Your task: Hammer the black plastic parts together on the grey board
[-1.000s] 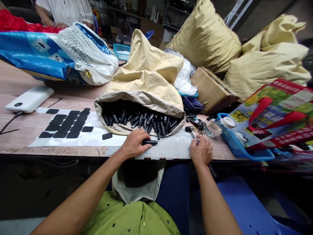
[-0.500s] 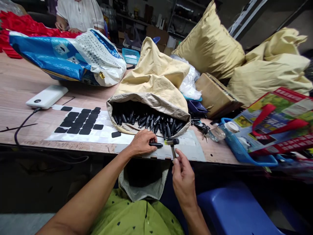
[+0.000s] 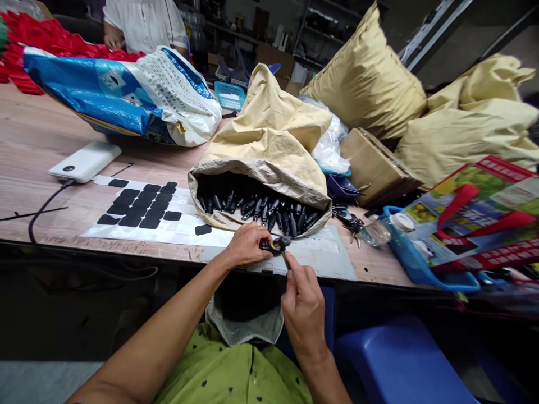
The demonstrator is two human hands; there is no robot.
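My left hand (image 3: 249,245) is closed on a black pen-like piece (image 3: 265,246) at the table's front edge, over a grey sheet (image 3: 332,255). In my right hand (image 3: 304,300) is the handle of a small hammer, whose dark head (image 3: 281,243) lies at the right end of that piece; whether they touch is unclear. Behind my left hand, a cream sack (image 3: 269,147) lies with its mouth toward me, showing several black pieces (image 3: 290,219) inside. To the left, several black rounded patches (image 3: 145,205) lie on white paper (image 3: 185,233).
A white power bank (image 3: 86,161) with a cable and a blue-white bag (image 3: 126,95) are at left. Keys (image 3: 352,223), a blue basket (image 3: 446,279) and a colourful bag (image 3: 484,219) stand right. A person (image 3: 145,25) is across the table; a blue stool (image 3: 404,359) is below right.
My right hand has moved left with the hammer, bringing its head over to the black piece. My left hand keeps its hold. The whole view has shifted slightly.
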